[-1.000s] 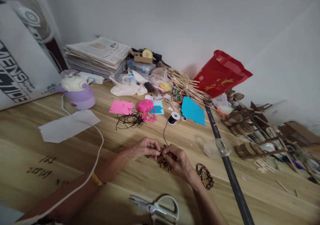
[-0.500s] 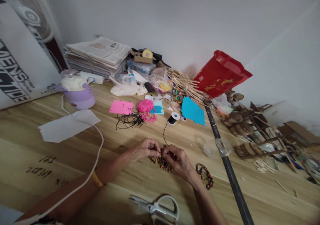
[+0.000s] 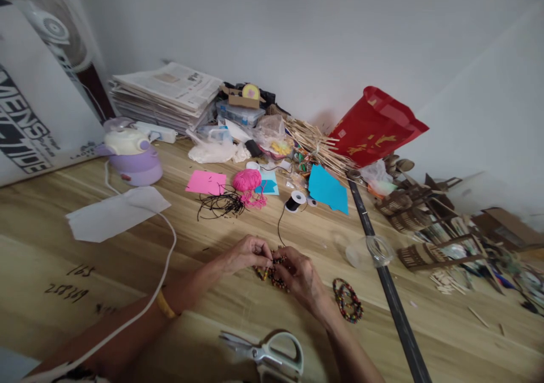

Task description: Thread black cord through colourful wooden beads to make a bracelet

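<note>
My left hand (image 3: 251,252) is closed, thumb and forefinger pinched on a thin beaded cord (image 3: 261,273), whose small coloured beads hang below the fingertips. Close beside it, my right hand (image 3: 304,275) has its fingers curled together over a pile of brown and multicoloured beads (image 3: 278,284). What its fingertips hold is too small to make out. From a white spool (image 3: 295,201), black cord (image 3: 279,227) runs down toward the beads. Right of my right hand lies a coiled bead strand (image 3: 348,301). Scissors (image 3: 272,353) with pale handles rest near my forearms, blades pointing left.
Behind the hands are pink yarn (image 3: 247,180), black cord pieces (image 3: 221,203), pink paper (image 3: 206,182) and blue paper (image 3: 328,189). A white cable (image 3: 166,269) crosses over my left forearm. A dark strip (image 3: 395,303) runs along the right, beside wooden baskets (image 3: 420,255).
My right fingertips have moved slightly away from the left ones, down onto the bead pile. The left hand stays almost in place.
</note>
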`<state>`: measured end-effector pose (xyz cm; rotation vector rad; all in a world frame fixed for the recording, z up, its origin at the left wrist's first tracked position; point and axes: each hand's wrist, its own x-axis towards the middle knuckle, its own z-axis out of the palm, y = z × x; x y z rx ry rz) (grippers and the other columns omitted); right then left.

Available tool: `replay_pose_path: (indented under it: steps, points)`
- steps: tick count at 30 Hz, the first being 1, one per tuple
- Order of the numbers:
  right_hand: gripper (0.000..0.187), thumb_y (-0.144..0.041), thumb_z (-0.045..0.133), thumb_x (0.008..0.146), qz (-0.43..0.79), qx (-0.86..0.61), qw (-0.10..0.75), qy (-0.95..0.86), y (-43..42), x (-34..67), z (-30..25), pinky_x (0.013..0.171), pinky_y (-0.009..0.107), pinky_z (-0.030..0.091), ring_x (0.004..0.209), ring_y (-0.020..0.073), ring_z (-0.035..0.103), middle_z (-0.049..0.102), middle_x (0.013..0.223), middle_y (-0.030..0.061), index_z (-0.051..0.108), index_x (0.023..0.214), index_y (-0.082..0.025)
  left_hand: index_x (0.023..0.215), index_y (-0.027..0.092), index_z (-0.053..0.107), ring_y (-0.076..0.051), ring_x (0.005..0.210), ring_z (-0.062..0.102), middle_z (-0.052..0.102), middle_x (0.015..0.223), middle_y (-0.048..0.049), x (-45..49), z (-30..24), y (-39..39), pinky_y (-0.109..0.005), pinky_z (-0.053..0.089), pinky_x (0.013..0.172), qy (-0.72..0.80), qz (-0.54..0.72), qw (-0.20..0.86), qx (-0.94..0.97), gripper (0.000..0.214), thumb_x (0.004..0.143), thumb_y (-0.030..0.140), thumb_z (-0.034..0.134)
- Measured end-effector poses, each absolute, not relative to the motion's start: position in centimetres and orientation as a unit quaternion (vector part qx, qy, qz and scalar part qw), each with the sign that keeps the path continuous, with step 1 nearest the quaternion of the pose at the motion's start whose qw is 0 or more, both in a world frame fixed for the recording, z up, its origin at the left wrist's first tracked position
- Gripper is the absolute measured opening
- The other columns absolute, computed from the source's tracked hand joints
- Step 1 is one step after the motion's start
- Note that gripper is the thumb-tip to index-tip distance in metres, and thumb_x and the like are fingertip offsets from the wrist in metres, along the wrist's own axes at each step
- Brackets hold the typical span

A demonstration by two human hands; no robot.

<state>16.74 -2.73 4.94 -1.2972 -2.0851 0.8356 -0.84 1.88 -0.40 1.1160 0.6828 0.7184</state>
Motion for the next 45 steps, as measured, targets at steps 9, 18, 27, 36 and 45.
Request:
replay_pose_path:
  steps: [9, 18, 27, 36, 45]
  points:
    - [0.014, -0.007, 0.053, 0.084, 0.257, -0.457, 0.25, -0.814, -2.5, 16.8, 4.9, 0.063, 0.023, 0.044, 0.068, 0.0146, 0.059, 0.064, 0.078, 0.0035, 0.062, 0.082, -0.018, 0.065, 0.011, 0.064, -0.009, 0.053, 0.054, 0.062, 0.057, 0.0008, -0.7, -0.6, 1.9, -0.02, 0.042, 0.053, 0.31, 0.325, 0.735, 0.507, 0.031, 0.053, 0.032, 0.084]
    - [0.018, -0.004, 0.048, 0.088, 0.226, -0.465, 0.198, -0.833, -2.4, 18.0, 5.3, 0.062, 0.022, 0.041, 0.066, 0.0138, 0.057, 0.06, 0.078, 0.003, 0.06, 0.082, -0.017, 0.07, 0.012, 0.066, -0.012, 0.062, 0.058, 0.068, 0.068, -0.0032, -1.3, 0.4, 2.1, -0.024, 0.044, 0.062, 0.338, 0.348, 0.711, 0.509, 0.025, 0.061, 0.032, 0.078]
    - [0.014, -0.01, 0.048, 0.09, 0.186, -0.471, 0.196, -0.84, -2.6, 19.5, 6.7, 0.058, 0.022, 0.038, 0.062, 0.0126, 0.054, 0.056, 0.075, 0.0013, 0.056, 0.082, -0.018, 0.068, 0.014, 0.066, -0.012, 0.063, 0.054, 0.063, 0.065, 0.0005, -3.5, -0.2, 4.7, -0.024, 0.041, 0.065, 0.42, 0.513, 0.619, 0.422, 0.022, 0.059, 0.029, 0.078]
    - [0.013, -0.016, 0.047, 0.092, 0.198, -0.471, 0.233, -0.827, -3.2, 20.3, 8.4, 0.059, 0.022, 0.043, 0.063, 0.0124, 0.056, 0.059, 0.078, 0.002, 0.056, 0.084, -0.019, 0.068, 0.014, 0.067, -0.011, 0.064, 0.053, 0.062, 0.065, 0.0005, -4.7, -0.8, 6.1, -0.024, 0.041, 0.063, 0.438, 0.561, 0.606, 0.355, 0.028, 0.052, 0.031, 0.082]
    - [0.014, -0.018, 0.049, 0.092, 0.206, -0.472, 0.268, -0.814, -3.6, 20.1, 9.4, 0.059, 0.023, 0.041, 0.063, 0.0123, 0.053, 0.057, 0.077, 0.0017, 0.057, 0.081, -0.019, 0.066, 0.014, 0.066, -0.01, 0.06, 0.053, 0.062, 0.063, 0.0003, -4.9, -1.1, 6.4, -0.024, 0.04, 0.061, 0.441, 0.562, 0.622, 0.32, 0.031, 0.047, 0.031, 0.084]
